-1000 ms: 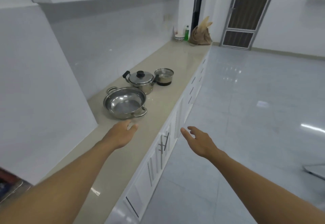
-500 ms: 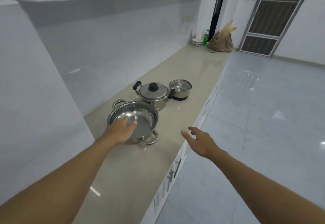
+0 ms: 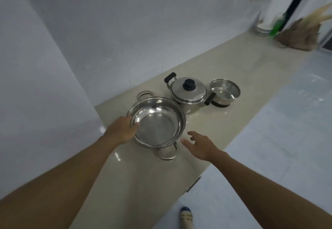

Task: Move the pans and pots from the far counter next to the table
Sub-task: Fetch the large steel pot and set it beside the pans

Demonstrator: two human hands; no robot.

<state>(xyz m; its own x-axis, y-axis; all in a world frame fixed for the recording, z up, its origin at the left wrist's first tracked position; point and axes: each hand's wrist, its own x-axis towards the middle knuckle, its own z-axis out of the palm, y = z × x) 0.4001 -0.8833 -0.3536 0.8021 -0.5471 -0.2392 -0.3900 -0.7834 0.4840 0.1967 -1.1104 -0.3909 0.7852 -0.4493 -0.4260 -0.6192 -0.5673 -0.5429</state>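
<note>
Already the left hand (image 3: 122, 131) is on the wide pan (image 3: 157, 121): its thumb lies over the pan's left rim and the fingers are hidden on the outside wall, so it reads as a pinch on the rim. The right hand (image 3: 201, 144) is open with its fingers spread, just to the pan's right and not touching it. It is close to the near loop handle (image 3: 168, 152). The pan rests on the counter (image 3: 233, 63). The lidded pot (image 3: 187, 92) stands just behind the pan, so close that contact cannot be ruled out, and the small pot (image 3: 224, 92) stands beyond that, further from the pan.

The main risk is probably a lift from that single rim pinch. The steel looks polished and slick, and a broad pan held at one edge would likely tip away from the thumb and slide out. If it swung as it rose, its far side could strike the lidded pot, and the lid (image 3: 187, 89) might be jarred loose.

The counter edge runs not far to the pan's right, above a hard tiled floor (image 3: 269, 139). The person's foot (image 3: 186, 216) is below the pan on that side, so a dropped pan could land on it. A firm hold by the right hand on the near handle before lifting would likely avoid most of this
</note>
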